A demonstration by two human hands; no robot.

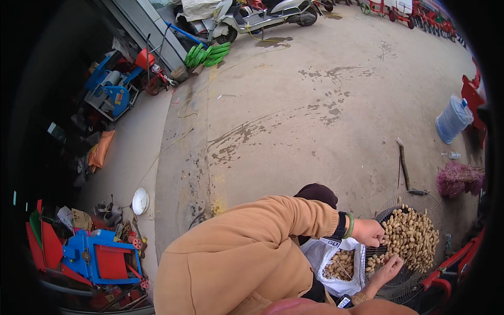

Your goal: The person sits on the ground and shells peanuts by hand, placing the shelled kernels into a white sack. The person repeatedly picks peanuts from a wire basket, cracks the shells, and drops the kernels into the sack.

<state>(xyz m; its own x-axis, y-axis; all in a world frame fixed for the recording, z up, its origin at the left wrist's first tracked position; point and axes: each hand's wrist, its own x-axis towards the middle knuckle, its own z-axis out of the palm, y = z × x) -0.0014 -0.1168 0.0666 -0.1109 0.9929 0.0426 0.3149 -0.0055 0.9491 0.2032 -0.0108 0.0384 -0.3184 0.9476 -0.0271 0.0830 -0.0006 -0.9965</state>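
Observation:
My left hand [368, 233], with a green bangle and a dark wrist strap, has its fingers curled at the left edge of the peanut pile. Just below it, my right hand [389, 268] reaches in with bent fingers near the peanuts. Whether either hand holds a peanut cannot be made out. Unshelled peanuts [413, 238] are heaped on a round wire fan guard [431, 201]. Left of the hands, a white woven sack [327, 252] stands open with more peanuts [339, 264] inside.
Red metal bars [453, 264] lie close to the guard's lower right. Beyond it are a ribbed hose [404, 165], a pink bristly bundle [458, 180] and a blue water jug [453, 120]. Blue and red machinery [98, 256] stands at the left; a scooter [264, 17] is farther off.

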